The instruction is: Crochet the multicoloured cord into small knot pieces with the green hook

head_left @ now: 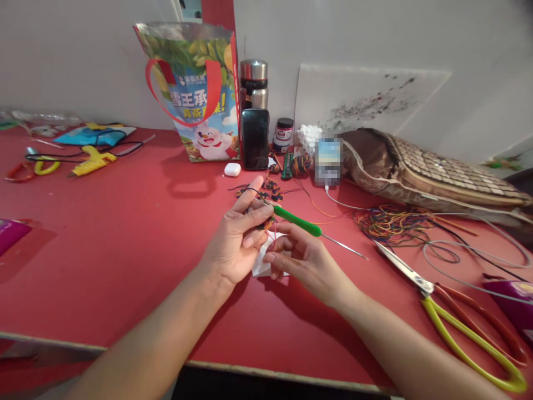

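So the left hand (235, 239) has thumb and fingers pinched on a small multicoloured knotted thread piece (266, 224), mostly hidden in there, with a slim green-handled metal hook (297, 221) poking out rightward. Right hand (306, 258) is curled just below, by a thin pink thread (273, 236); can't tell if it's gripping. Folded white paper (261, 266) sits underneath on the red tabletop (125, 239).
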Demonstrator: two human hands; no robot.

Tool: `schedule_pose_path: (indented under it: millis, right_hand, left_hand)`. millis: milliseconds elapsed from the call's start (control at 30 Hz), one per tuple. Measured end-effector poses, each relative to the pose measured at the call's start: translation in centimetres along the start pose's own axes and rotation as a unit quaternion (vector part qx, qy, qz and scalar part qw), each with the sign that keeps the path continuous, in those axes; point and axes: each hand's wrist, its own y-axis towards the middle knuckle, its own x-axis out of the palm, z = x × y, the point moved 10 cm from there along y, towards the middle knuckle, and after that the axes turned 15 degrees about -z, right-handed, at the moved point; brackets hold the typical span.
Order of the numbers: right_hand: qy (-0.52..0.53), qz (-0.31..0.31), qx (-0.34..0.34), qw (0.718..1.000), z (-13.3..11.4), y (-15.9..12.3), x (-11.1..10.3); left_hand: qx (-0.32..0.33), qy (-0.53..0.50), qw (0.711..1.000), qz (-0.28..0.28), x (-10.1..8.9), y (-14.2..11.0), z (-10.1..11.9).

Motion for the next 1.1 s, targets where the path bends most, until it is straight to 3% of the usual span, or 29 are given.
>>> schedule_pose_path:
  millis: [167,367,533,700,933,1033,1100]
  right_hand:
    - [-0.073,-0.048,0.019,0.996,0.0,0.1,1.0]
    - [-0.071,0.047,-0.016,0.996,-1.1,-0.1,-0.7]
    - [-0.131,0.009,0.015,0.991,-1.5,-0.4,-0.6]
    - [-0.299,-0.017,-0.011,0.954,-3.4,-0.9,-0.6]
    - [-0.457,-0.055,0.046,0.886,-3.4,-1.4,-1.0]
    - [-0.455,-0.068,0.051,0.886,-3.2,-1.4,-1.0]
    - [-0.432,-0.034,0.029,0.901,-3.7,-1.5,-1.5]
  left_hand:
    - [0.017,-0.007,1.0,0.006,0.1,0.0,0.9]
    - [0.008,-0.024,1.0,-0.014,0.4,0.0,0.2]
    - [0.014,-0.024,1.0,-0.013,0.4,0.1,0.7]
    - [0.045,0.008,0.999,-0.021,0.1,0.3,2.6]
    - [0.092,0.04,0.995,-0.02,0.0,0.2,4.5]
    - [0.096,0.05,0.994,-0.025,0.2,0.2,4.4]
    - [0.092,0.059,0.993,-0.033,0.4,0.2,4.0]
